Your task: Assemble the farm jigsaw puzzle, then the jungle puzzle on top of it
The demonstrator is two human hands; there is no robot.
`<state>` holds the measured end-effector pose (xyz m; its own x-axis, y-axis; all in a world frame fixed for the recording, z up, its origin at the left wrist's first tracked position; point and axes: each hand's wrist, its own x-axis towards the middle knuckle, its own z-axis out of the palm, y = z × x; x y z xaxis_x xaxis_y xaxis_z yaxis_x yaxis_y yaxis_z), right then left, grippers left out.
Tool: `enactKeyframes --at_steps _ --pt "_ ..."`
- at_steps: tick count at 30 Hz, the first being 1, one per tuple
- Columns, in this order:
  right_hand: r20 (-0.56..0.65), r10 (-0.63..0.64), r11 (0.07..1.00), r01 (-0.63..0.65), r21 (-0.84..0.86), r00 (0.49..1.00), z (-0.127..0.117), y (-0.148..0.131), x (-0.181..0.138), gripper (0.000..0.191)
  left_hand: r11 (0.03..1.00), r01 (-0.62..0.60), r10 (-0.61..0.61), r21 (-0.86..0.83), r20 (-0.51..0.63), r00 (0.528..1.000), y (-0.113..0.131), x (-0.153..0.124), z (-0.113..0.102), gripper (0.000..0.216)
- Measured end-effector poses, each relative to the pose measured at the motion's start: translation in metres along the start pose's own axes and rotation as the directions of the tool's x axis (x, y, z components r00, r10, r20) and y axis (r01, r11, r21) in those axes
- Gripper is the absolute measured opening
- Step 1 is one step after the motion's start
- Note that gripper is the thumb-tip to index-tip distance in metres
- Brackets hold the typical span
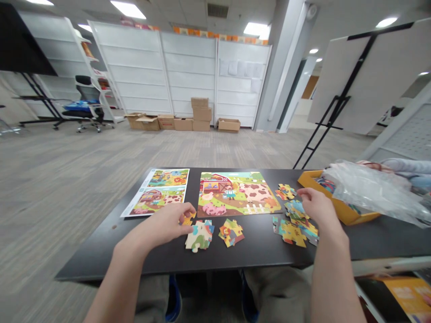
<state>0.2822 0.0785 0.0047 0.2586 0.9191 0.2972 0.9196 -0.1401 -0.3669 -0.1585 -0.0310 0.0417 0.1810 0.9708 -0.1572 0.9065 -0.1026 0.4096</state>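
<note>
My left hand (170, 223) rests on the black table (101, 251), fingers curled around a small orange puzzle piece (187, 218). Beside it lie a pale joined cluster (199, 236) and a smaller colourful cluster (230, 232). A finished farm puzzle (236, 193) with a red barn and a spotted cow lies in the middle. My right hand (317, 205) hovers palm down over a heap of loose pieces (295, 226), fingers bent towards them; whether it grips one is hidden. More pieces (285, 192) lie just beyond it.
A printed reference sheet (156, 192) lies left of the finished puzzle. A yellow box (343, 214) and a crumpled clear plastic bag (373, 190) sit at the right. A black easel stand (332, 114) rises behind the table. Cardboard boxes (200, 114) line the far wall.
</note>
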Motion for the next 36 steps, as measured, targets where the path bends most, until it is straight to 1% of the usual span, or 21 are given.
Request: enactKeyframes --at_steps 3,5,7,10,13,17,20,22,24,28,31,33,36 --pt "0.091 0.008 0.999 -0.005 -0.033 0.996 0.004 0.014 0.001 0.032 1.0 -0.002 0.001 0.026 0.021 1.0 0.001 0.006 0.004 0.04" --pt "0.097 0.016 1.0 -0.014 -0.021 0.995 0.004 0.02 0.0 0.031 0.998 -0.008 0.007 0.056 0.011 1.0 0.002 0.01 0.006 0.036" --pt "0.09 0.031 0.999 -0.03 -0.01 0.995 0.002 0.024 -0.001 0.034 0.998 -0.028 0.029 0.058 -0.002 1.0 0.006 0.014 0.008 0.032" --pt "0.101 0.061 0.998 -0.058 -0.033 0.993 -0.003 0.031 -0.003 0.036 0.995 -0.092 0.092 -0.024 -0.019 0.996 0.014 0.021 0.009 0.029" --pt "0.12 0.066 0.995 -0.057 -0.076 0.991 -0.007 0.036 -0.005 0.036 0.986 -0.142 0.137 -0.083 -0.065 0.988 0.021 0.028 0.009 0.029" --pt "0.149 0.054 0.993 -0.038 -0.11 0.987 -0.008 0.033 -0.011 0.05 0.987 -0.159 0.152 -0.035 -0.159 0.976 0.026 0.037 0.011 0.03" --pt "0.189 0.041 0.991 -0.016 -0.132 0.981 -0.008 0.031 -0.013 0.055 0.983 -0.183 0.177 -0.017 -0.187 0.966 0.03 0.042 0.013 0.029" --pt "0.198 0.043 0.991 -0.018 -0.129 0.979 -0.008 0.033 -0.012 0.055 0.982 -0.189 0.181 -0.027 -0.184 0.966 0.031 0.043 0.014 0.028" --pt "0.182 0.048 0.994 -0.029 -0.108 0.982 -0.01 0.039 -0.011 0.051 0.983 -0.179 0.172 -0.029 -0.177 0.969 0.033 0.045 0.015 0.028" --pt "0.163 0.064 0.996 -0.053 -0.066 0.985 -0.012 0.051 -0.009 0.043 0.985 -0.17 0.169 0.009 -0.172 0.97 0.033 0.05 0.016 0.03" --pt "0.179 0.045 0.998 -0.035 -0.056 0.983 -0.014 0.056 -0.01 0.039 0.988 -0.151 0.153 0.023 -0.158 0.976 0.035 0.055 0.018 0.029" --pt "0.206 0.034 0.998 -0.024 -0.053 0.978 -0.018 0.057 -0.012 0.037 0.99 -0.139 0.141 0.029 -0.155 0.978 0.038 0.057 0.02 0.03" --pt "0.302 0.017 0.999 -0.005 -0.039 0.953 -0.028 0.057 -0.018 0.037 0.988 -0.153 0.15 -0.016 -0.116 0.982 0.048 0.057 0.021 0.031"
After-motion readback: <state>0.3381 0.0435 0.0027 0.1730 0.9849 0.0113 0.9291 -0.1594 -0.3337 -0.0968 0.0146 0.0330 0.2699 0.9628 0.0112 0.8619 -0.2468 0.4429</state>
